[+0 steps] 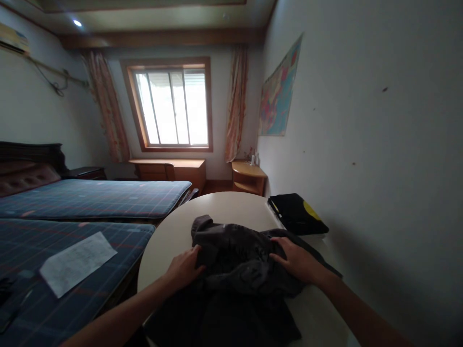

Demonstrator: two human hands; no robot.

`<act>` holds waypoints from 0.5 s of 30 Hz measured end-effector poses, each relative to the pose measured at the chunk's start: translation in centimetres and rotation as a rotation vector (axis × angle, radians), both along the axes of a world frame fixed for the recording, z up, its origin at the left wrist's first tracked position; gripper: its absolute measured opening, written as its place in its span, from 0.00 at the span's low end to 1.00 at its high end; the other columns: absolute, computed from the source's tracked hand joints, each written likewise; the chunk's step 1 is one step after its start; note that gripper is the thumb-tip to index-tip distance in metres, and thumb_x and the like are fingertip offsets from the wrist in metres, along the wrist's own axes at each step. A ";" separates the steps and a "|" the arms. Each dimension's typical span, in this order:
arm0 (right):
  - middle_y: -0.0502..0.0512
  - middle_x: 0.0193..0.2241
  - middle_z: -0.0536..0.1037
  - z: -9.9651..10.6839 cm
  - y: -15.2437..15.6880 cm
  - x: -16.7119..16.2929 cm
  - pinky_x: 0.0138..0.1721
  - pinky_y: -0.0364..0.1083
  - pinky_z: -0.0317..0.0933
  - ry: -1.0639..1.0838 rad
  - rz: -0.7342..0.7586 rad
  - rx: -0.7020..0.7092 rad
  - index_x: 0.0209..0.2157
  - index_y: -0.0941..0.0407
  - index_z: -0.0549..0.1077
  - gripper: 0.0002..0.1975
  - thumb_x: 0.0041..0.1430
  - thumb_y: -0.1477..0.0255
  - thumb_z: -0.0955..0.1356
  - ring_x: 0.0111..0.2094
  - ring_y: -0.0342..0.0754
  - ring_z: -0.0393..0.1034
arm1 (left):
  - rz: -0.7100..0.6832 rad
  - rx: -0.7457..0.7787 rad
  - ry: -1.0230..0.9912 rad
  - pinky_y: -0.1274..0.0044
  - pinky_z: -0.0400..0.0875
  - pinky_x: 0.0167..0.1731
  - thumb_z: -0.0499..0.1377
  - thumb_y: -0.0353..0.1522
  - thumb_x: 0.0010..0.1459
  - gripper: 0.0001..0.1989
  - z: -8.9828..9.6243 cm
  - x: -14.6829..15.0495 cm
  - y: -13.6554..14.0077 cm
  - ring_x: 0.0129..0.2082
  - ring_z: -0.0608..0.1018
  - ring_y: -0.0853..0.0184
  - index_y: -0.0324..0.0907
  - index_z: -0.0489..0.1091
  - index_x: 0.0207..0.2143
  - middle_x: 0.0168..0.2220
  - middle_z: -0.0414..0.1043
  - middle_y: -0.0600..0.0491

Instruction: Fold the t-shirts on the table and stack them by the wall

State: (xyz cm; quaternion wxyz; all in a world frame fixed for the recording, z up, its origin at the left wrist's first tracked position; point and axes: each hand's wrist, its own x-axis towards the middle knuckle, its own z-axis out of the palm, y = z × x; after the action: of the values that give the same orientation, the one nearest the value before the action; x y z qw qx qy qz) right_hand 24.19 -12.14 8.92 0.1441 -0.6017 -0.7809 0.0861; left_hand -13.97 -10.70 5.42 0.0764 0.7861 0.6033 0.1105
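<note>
A crumpled dark grey garment (231,241) lies bunched on the round cream table (173,226); its kind is not clear from the folds. My left hand (186,265) grips its left side, with fingers and thumb bent into the cloth. On the right side of the garment, my right hand (296,260) holds the fabric between fingers and thumb. Darker cloth (224,318) spreads below, toward me; I cannot tell whether it belongs to the same garment.
Against the right wall, a folded black item with a yellow patch (298,212) sits on the table. Left of the table are mattresses with blue plaid covers (119,195), one bearing a sheet of paper (77,262). A desk (188,165) and corner shelf (249,169) stand by the window.
</note>
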 end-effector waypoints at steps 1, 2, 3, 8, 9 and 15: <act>0.65 0.59 0.69 -0.5 -0.1 0.1 0.59 0.53 0.59 0.002 0.034 -0.039 0.59 0.58 0.66 0.27 0.61 0.64 0.66 0.58 0.58 0.67 | -0.008 -0.001 -0.021 0.72 0.70 0.39 0.59 0.34 0.55 0.14 -0.1 -0.1 -0.1 0.41 0.80 0.57 0.45 0.68 0.45 0.41 0.78 0.49; 0.64 0.59 0.69 -0.9 -0.2 0.4 0.60 0.52 0.59 -0.001 0.059 -0.078 0.58 0.58 0.67 0.26 0.59 0.67 0.66 0.58 0.57 0.67 | -0.006 0.007 -0.079 0.72 0.71 0.39 0.56 0.32 0.56 0.11 0.1 -0.4 0.1 0.39 0.81 0.59 0.45 0.68 0.43 0.39 0.79 0.51; 0.64 0.58 0.70 -1.3 -0.2 0.7 0.60 0.52 0.59 -0.005 0.078 -0.111 0.57 0.58 0.68 0.25 0.58 0.70 0.66 0.57 0.57 0.68 | 0.015 0.030 -0.171 0.73 0.71 0.38 0.55 0.32 0.58 0.09 0.7 -1.0 0.5 0.38 0.81 0.61 0.45 0.69 0.42 0.38 0.79 0.52; 0.62 0.57 0.73 -2.2 0.0 2.2 0.61 0.51 0.58 0.034 0.096 -0.143 0.56 0.57 0.70 0.26 0.56 0.78 0.61 0.58 0.54 0.68 | 0.287 0.257 -0.568 0.73 0.75 0.35 0.50 0.46 0.60 0.17 4.2 -5.4 1.4 0.35 0.81 0.61 0.44 0.69 0.39 0.39 0.77 0.49; 0.62 0.57 0.73 -2.2 0.0 2.3 0.61 0.51 0.58 0.040 0.089 -0.151 0.57 0.57 0.70 0.26 0.56 0.78 0.61 0.58 0.54 0.68 | 0.286 0.274 -0.534 0.72 0.76 0.36 0.51 0.47 0.59 0.17 4.3 -6.1 0.6 0.35 0.80 0.61 0.44 0.70 0.38 0.40 0.77 0.48; 0.61 0.58 0.72 -2.2 -0.4 2.2 0.61 0.52 0.59 0.065 0.067 -0.180 0.57 0.56 0.70 0.26 0.58 0.76 0.59 0.58 0.54 0.68 | -0.182 -0.238 -0.163 0.66 0.76 0.41 0.56 0.42 0.65 0.12 0.4 -5.7 -11.0 0.46 0.77 0.59 0.52 0.72 0.48 0.50 0.73 0.51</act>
State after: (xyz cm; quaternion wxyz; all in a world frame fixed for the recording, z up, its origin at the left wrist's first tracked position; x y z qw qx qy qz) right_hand 26.34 -12.57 6.74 0.1116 -0.5824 -0.7848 0.1802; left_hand -19.66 -21.72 5.84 0.2275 0.8112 0.5303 0.0943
